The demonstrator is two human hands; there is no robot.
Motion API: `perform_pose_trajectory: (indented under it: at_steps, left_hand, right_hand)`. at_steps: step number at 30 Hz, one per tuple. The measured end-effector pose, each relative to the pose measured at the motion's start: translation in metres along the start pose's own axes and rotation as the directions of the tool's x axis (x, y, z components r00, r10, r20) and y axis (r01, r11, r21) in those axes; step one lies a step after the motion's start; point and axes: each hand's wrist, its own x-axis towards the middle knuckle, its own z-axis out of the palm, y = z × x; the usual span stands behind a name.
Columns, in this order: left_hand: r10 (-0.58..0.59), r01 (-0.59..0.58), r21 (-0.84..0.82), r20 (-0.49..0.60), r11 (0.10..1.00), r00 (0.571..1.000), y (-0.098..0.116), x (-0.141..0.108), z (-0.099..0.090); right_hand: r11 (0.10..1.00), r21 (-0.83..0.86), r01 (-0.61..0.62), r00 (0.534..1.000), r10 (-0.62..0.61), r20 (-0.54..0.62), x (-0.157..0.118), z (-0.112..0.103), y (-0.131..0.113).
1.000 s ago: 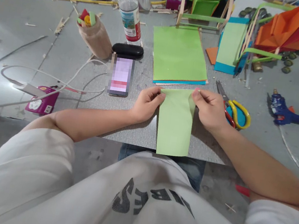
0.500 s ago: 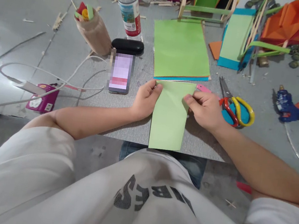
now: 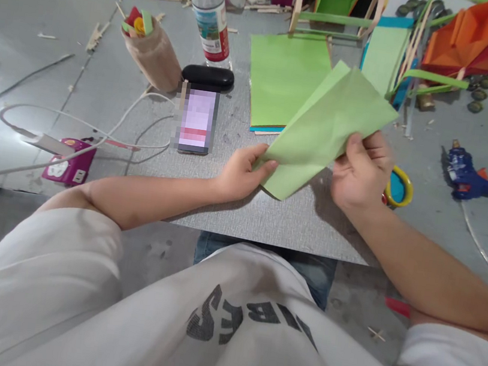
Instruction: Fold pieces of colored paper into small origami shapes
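Observation:
A folded sheet of light green paper (image 3: 324,130) is held slantwise above the table, its two layers fanned apart at the far end. My left hand (image 3: 245,174) pinches its near left corner between thumb and fingers. Along its right edge, my right hand (image 3: 364,169) grips it with the thumb on top. Behind the paper lies a stack of coloured sheets (image 3: 281,79), bright green uppermost, partly covered by it. Scissors (image 3: 400,187) with a yellow handle loop show beside my right hand, which hides most of them.
A phone (image 3: 197,119), a black case (image 3: 208,77) and a water bottle (image 3: 211,27) stand left of the stack. Further left are a wooden cup (image 3: 153,55) and a purple power socket (image 3: 69,161) with a white cable. A blue glue gun (image 3: 472,176) lies at right.
The light green paper has been swung from upright near the table edge to a slant toward the far right. My right hand has moved right, now covering much of the scissors.

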Motion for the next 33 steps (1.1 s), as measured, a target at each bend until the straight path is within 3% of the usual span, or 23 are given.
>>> perform_pose_trajectory:
  at_steps: [1, 3, 6, 9, 12, 14, 15, 17, 18, 21, 22, 24, 25, 27, 29, 33]
  left_hand:
    - [0.047, -0.043, 0.04, -0.105, 0.998, 0.993, 0.0, 0.002, -0.001]
    - [0.138, -0.108, 0.109, -0.321, 0.988, 0.937, -0.004, 0.006, -0.004]
    - [0.125, -0.099, 0.077, -0.514, 0.992, 0.849, -0.015, 0.015, -0.008]
    - [-0.026, -0.075, -0.186, -0.491, 0.98, 0.871, -0.02, 0.022, -0.006]
    - [-0.156, -0.02, -0.449, -0.353, 0.894, 0.923, -0.014, 0.022, -0.003]
    - [-0.219, 0.047, -0.507, -0.284, 0.86, 0.933, -0.008, 0.02, -0.001]
    - [-0.233, 0.066, -0.496, -0.283, 0.866, 0.931, -0.006, 0.019, -0.001]
    - [-0.225, 0.076, -0.428, -0.31, 0.901, 0.923, -0.004, 0.017, 0.0]
    - [-0.211, 0.079, -0.387, -0.312, 0.919, 0.926, -0.003, 0.016, 0.0]
    - [-0.187, 0.121, -0.311, -0.191, 0.943, 0.964, 0.001, 0.01, 0.001]
    - [-0.186, 0.141, -0.294, -0.13, 0.945, 0.974, 0.003, 0.006, 0.002]
    - [-0.175, 0.159, -0.259, -0.038, 0.953, 0.984, 0.01, -0.001, 0.004]
    - [-0.165, 0.159, -0.241, -0.008, 0.957, 0.986, 0.013, -0.005, 0.005]
    - [-0.147, 0.151, -0.206, 0.037, 0.967, 0.988, 0.018, -0.011, 0.006]
    - [-0.141, 0.152, -0.194, 0.073, 0.969, 0.987, 0.018, -0.014, 0.007]
    - [-0.148, 0.155, -0.308, 0.046, 0.939, 0.988, 0.007, -0.01, 0.009]
  right_hand:
    - [0.995, 0.085, 0.052, 0.998, -0.048, -0.052, -0.001, 0.0, -0.004]
    - [0.961, 0.187, 0.203, 0.972, -0.175, -0.156, -0.006, 0.0, -0.011]
    - [0.927, 0.172, 0.334, 0.942, -0.333, -0.035, -0.011, -0.005, -0.014]
    - [0.876, 0.035, 0.481, 0.869, -0.481, 0.113, -0.008, -0.011, -0.008]
    - [0.735, -0.036, 0.677, 0.715, -0.646, 0.266, 0.002, -0.018, 0.0]
    - [0.682, -0.003, 0.731, 0.637, -0.681, 0.36, 0.007, -0.023, 0.002]
    - [0.693, 0.015, 0.721, 0.627, -0.661, 0.414, 0.008, -0.026, 0.001]
    - [0.771, 0.061, 0.634, 0.66, -0.58, 0.478, 0.007, -0.028, -0.001]
    - [0.828, 0.092, 0.553, 0.714, -0.528, 0.46, 0.005, -0.028, -0.002]
    - [0.965, 0.19, 0.18, 0.957, -0.217, 0.193, 0.0, -0.018, -0.003]
    - [0.973, 0.226, 0.038, 0.995, -0.058, 0.084, -0.001, -0.013, -0.003]
    - [0.928, 0.29, -0.236, 0.969, 0.246, 0.0, -0.001, -0.005, -0.003]
    - [0.886, 0.306, -0.348, 0.934, 0.354, 0.036, 0.0, -0.002, -0.004]
    - [0.832, 0.28, -0.478, 0.878, 0.448, 0.168, 0.0, 0.002, -0.006]
    - [0.868, 0.23, -0.441, 0.894, 0.402, 0.198, 0.0, 0.002, -0.008]
    - [0.965, 0.175, -0.196, 0.981, 0.192, 0.039, -0.005, 0.004, -0.009]
